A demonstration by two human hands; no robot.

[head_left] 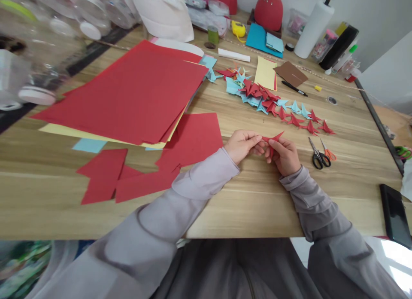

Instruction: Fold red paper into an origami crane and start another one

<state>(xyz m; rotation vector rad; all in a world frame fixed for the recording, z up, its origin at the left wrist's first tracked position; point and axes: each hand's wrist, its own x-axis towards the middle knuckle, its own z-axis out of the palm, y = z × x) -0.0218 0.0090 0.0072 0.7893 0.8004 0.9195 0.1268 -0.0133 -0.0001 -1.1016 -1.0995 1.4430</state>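
Between my two hands is a small folded red paper crane (276, 138), held above the wooden table. My left hand (243, 145) pinches its left end between thumb and fingers. Thumb and fingers of my right hand (285, 155) are closed on its middle and right side; part of the fold is hidden behind them. Beyond my hands lie several finished red cranes (296, 120) and light blue cranes (295, 107), in rows and a heap. Black-handled scissors (318, 157) rest to the right of my right hand, beside orange-handled scissors (328, 152).
A large stack of red sheets (135, 93) covers the table's left side, with red paper offcuts (106, 174) in front. At the back are yellow paper (266, 73), brown paper (291, 73) and a black pen (294, 88). A phone (395, 213) lies at the right edge.
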